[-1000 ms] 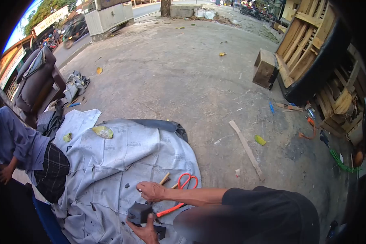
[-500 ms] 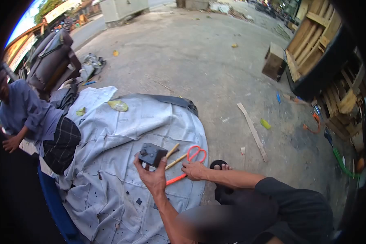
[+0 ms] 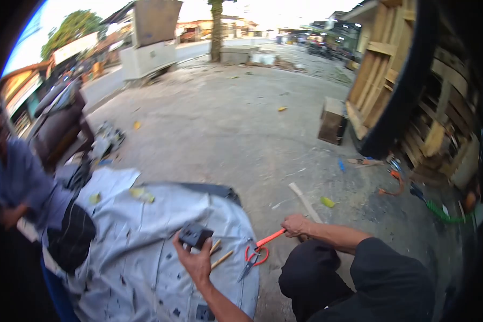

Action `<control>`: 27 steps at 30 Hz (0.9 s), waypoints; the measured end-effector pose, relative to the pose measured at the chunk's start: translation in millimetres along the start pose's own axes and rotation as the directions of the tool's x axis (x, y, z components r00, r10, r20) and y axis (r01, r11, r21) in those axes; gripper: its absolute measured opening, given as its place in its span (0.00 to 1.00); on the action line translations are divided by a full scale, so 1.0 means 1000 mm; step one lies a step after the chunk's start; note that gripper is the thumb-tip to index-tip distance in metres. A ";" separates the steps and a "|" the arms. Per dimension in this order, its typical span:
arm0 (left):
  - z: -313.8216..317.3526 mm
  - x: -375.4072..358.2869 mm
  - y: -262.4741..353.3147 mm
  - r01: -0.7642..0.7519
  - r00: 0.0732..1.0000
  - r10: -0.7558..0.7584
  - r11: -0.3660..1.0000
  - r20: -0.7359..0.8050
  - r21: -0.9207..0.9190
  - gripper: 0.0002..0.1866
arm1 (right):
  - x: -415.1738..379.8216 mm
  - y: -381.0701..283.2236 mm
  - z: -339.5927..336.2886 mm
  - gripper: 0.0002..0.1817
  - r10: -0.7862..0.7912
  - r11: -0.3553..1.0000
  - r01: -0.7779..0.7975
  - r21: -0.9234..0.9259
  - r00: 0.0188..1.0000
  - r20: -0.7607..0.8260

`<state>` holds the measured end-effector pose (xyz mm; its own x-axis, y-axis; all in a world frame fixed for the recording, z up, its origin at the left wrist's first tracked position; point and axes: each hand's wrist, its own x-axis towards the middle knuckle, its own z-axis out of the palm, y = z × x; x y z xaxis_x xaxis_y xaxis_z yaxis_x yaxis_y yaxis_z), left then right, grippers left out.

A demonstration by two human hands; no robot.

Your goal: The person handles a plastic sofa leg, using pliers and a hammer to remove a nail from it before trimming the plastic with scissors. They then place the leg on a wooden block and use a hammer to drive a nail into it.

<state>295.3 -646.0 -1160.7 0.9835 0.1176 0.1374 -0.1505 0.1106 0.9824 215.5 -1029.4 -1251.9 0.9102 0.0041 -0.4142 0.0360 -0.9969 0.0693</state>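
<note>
A dark block (image 3: 195, 234) is sitting gripped in the left hand (image 3: 196, 257) above a grey sheet (image 3: 145, 252) covering the concrete yard (image 3: 225, 123). The right hand (image 3: 297, 225) is clutching an orange tool handle (image 3: 269, 239) beside red-handled scissors (image 3: 255, 256), with wooden pallets (image 3: 392, 70) standing nearby.

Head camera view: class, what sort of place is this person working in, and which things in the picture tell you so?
Probably an open-air roadside upholstery or furniture workshop. Bare wooden furniture frames stand at the right, a worn armchair sits at the left, and grey sheet material is spread on the concrete yard beside a street.
</note>
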 end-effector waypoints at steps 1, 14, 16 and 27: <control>0.011 0.003 -0.010 -0.005 1.000 0.006 1.000 -0.004 0.010 0.42 | -0.007 0.037 0.013 0.18 0.037 0.999 -0.035 -0.026 0.995 0.088; 0.173 0.022 -0.046 0.439 0.896 -0.248 0.630 0.369 -0.641 0.41 | 0.058 0.414 0.003 0.20 0.341 0.920 -0.340 0.193 0.940 0.030; 0.198 0.027 -0.054 0.442 0.897 -0.128 0.318 0.424 -0.839 0.36 | 0.082 0.431 -0.011 0.19 0.336 0.907 -0.324 0.269 0.942 0.001; 0.301 0.030 -0.081 0.434 0.885 -0.221 0.077 0.409 -0.897 0.36 | 0.125 0.455 0.059 0.17 0.236 0.886 -0.190 0.423 0.970 -0.058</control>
<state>367.4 -948.3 -1198.3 0.9449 -0.3244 -0.0440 0.3255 0.9453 0.0216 321.6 -1487.5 -1326.3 0.9155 -0.2265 -0.3327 -0.3156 -0.9169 -0.2443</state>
